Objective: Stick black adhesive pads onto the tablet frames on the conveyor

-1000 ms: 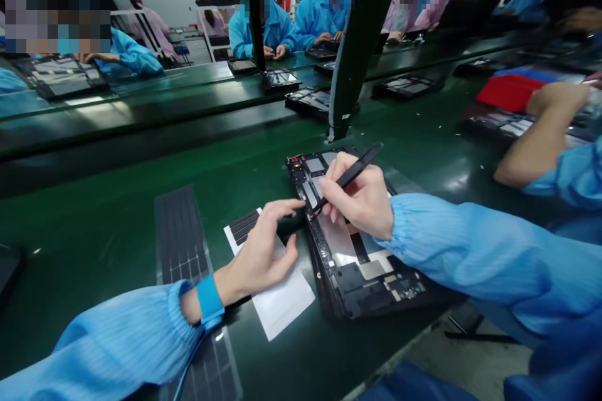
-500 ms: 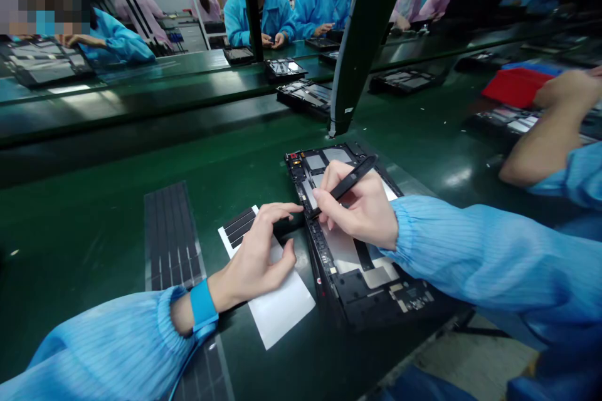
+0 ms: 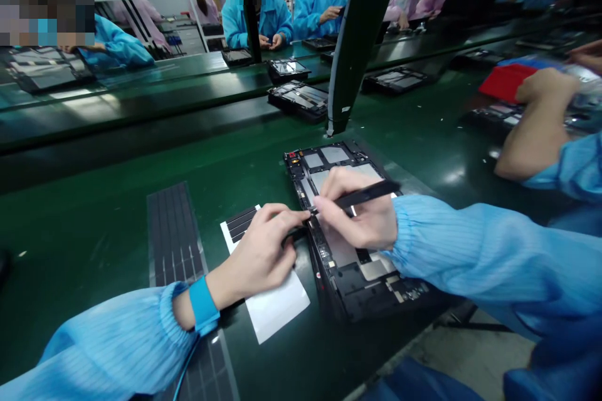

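Fingers (image 3: 332,200) of the right hand close around slim black tweezers (image 3: 367,195), whose tip meets the left edge of an opened tablet (image 3: 362,279) lying flat on the green worktop (image 3: 94,213) directly beneath the fingers. Its dark frame shows silver and grey panels. Just left of the tweezer tip, the curled fingertips (image 3: 301,215) of the left hand (image 3: 251,257) reach the tablet's edge; whether they hold anything is too small to tell. That hand sits over a white sheet (image 3: 277,307) bearing black strips (image 3: 239,222). Further left of the fingers lies a dark ribbed mat (image 3: 172,232), and a blue wrist strap (image 3: 203,305) circles the left wrist. Beyond the fingers stands a black post (image 3: 360,31). Off to the right, a co-worker's bare forearm (image 3: 536,138) reaches toward a red tray (image 3: 505,83).
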The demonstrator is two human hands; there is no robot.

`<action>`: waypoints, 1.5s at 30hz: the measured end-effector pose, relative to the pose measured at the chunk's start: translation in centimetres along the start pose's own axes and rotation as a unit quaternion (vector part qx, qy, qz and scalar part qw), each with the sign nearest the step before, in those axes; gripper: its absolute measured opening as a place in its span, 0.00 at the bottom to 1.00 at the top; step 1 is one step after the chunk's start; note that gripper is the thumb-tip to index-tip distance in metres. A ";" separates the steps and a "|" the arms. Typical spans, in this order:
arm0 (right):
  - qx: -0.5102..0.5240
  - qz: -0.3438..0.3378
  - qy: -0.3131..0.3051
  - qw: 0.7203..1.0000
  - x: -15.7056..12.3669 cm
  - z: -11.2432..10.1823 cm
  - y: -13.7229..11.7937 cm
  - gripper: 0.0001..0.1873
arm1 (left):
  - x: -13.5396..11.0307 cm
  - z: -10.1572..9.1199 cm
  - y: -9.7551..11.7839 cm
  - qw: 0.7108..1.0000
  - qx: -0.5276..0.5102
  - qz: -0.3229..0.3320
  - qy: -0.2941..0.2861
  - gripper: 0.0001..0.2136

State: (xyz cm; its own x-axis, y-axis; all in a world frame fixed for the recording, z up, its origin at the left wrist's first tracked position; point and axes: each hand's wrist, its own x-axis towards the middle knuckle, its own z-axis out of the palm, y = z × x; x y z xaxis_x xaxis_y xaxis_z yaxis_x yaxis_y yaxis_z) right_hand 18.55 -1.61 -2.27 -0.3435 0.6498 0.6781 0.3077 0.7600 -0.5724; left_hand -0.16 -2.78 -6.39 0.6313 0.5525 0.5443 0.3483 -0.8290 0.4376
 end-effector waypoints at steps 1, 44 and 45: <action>0.016 0.027 0.034 0.999 0.1 -0.2 0.0 0.09 | 0.1 -0.2 0.2 1.000 0.018 0.008 -0.017 0.21; 0.152 0.324 -0.108 0.927 2.6 0.2 1.6 0.11 | 3.0 -0.6 0.9 0.845 -0.352 -0.401 -0.030 0.16; 0.147 0.324 -0.100 0.929 2.6 0.2 1.6 0.10 | 3.0 -0.6 0.9 0.843 -0.351 -0.405 -0.031 0.16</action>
State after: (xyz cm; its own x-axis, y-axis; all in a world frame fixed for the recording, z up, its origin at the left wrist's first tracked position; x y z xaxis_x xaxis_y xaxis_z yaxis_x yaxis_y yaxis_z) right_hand 17.95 1.36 -1.51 -0.3385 0.9387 0.0647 0.2612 0.1598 -0.9520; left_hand 1.69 -1.85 -3.94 0.4251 0.8897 -0.1664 0.2001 0.0869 0.9759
